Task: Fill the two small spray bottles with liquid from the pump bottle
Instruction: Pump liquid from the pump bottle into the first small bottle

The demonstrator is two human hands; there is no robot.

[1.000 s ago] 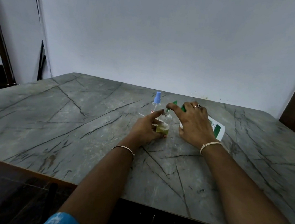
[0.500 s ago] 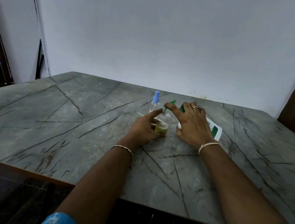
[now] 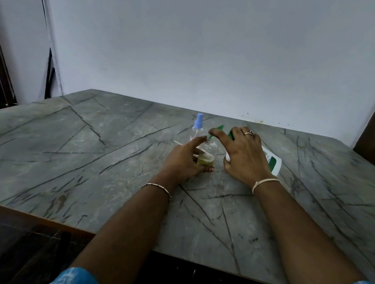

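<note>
Left hand (image 3: 182, 162) holds uncapped spray bottle (image 3: 208, 151), part-filled; right hand (image 3: 244, 158) grips tilted pump bottle (image 3: 273, 161), seemingly pumping

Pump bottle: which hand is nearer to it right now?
Right. The right hand grips the pump bottle itself, over its green top. The left hand holds the open spray bottle just left of the pump's spout.

grey veined table (image 3: 86, 153) — capped spray bottle (image 3: 197, 129) | open spray bottle (image 3: 208, 155) | pump bottle (image 3: 273, 162)
</note>
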